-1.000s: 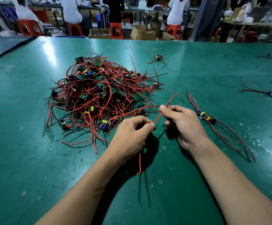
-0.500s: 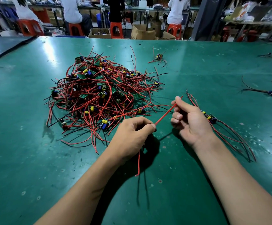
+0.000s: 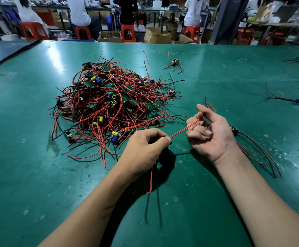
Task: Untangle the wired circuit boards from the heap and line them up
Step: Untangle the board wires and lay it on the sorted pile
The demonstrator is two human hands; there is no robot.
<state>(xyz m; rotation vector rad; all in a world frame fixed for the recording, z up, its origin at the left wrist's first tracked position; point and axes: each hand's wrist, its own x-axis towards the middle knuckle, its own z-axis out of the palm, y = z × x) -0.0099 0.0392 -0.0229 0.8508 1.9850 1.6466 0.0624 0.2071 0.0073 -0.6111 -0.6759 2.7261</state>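
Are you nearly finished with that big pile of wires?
Not nearly. Done: one wired board lies apart on the green table, just beyond the right hand. In hand: the left hand and right hand pinch red wires stretched between them. Left: the big heap, one tangle of boards and wires.

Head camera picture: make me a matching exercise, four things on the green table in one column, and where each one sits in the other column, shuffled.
Things
1. tangled heap
2. red wires
3. far lone board
4. laid-out board

Places
A. pulled taut between left hand and right hand
B. by itself beyond the heap
C. just right of the right hand, wires trailing toward the viewer
D. ahead and left of both hands

Pairs: 1-D, 2-A, 3-B, 4-C
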